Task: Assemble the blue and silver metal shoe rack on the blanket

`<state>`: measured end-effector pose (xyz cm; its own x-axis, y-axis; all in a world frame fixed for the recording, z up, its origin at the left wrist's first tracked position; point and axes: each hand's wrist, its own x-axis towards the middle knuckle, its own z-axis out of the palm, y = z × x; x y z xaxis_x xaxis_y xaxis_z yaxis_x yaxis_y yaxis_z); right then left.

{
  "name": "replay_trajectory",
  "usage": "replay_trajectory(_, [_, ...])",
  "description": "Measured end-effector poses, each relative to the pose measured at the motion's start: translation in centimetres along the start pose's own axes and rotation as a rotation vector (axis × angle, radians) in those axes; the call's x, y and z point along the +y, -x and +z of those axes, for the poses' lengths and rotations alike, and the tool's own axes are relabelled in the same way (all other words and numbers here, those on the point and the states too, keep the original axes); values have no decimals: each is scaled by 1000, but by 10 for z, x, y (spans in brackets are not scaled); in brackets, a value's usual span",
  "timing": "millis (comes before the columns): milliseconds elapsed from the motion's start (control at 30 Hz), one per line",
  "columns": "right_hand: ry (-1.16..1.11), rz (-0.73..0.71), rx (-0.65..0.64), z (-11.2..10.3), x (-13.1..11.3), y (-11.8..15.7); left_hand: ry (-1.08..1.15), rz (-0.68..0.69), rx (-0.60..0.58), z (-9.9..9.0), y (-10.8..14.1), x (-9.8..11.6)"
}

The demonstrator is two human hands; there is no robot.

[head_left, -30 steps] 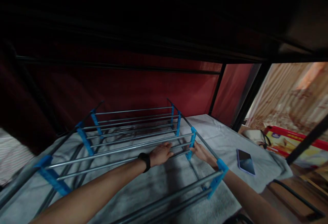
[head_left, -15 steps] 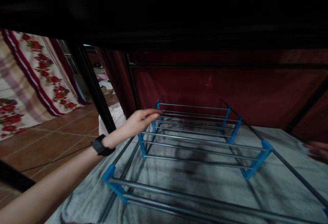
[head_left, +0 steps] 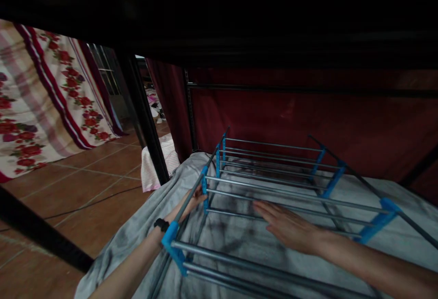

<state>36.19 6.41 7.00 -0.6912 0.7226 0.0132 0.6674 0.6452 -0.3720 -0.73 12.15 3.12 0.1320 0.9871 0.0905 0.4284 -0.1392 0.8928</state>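
Over on the left, a flowered curtain (head_left: 65,85) hangs above the brown tiled floor (head_left: 99,176), where a dark cable (head_left: 92,205) trails across. A black post (head_left: 145,121) stands next, with a striped white cloth (head_left: 150,171) behind its lower end. Then the grey blanket (head_left: 155,205) begins, and the rack (head_left: 273,190) of metal rods and blue connectors lies on it, running back toward the red sheet (head_left: 273,112).

The left hand (head_left: 193,200), with a black wristband (head_left: 160,224), is at the rack's left side, reaching in by a blue connector (head_left: 205,189). Its fingers are bent there, but from where I'm standing I can't tell whether they're pinching it. Farther right, the right hand (head_left: 290,226) lies palm down over the middle rods, fingers straight and close together, gripping nothing; I can't make out if they touch the metal. Past it, the right-hand connectors join another long side rod (head_left: 417,233).
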Motion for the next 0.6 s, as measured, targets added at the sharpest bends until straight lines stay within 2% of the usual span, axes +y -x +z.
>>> replay_trajectory(100, [124, 35, 0, 12, -5, -41, 102, 69, 1, 6, -14, -25])
replay_trajectory(200, [216, 104, 26, 15, -10, -69, 110, 62, 33, 10, -21, -49])
replay_trajectory(267, [236, 0, 40, 18, -12, -76, 147, 47, 53, 11, -17, -64])
replay_trajectory(333, [212, -198, -13, 26, -13, -76, 187, 12, 47, 13, -9, -75])
replay_trajectory(400, [178, -271, -75, 40, -11, -74, 210, -22, -8, 15, 0, -83])
replay_trajectory(500, [173, -112, -77, 66, -6, -79, 175, -27, -78, 23, 9, -86])
replay_trajectory(600, [147, 17, -112, 85, -2, -98, 81, -19, -75, 34, 8, -83])
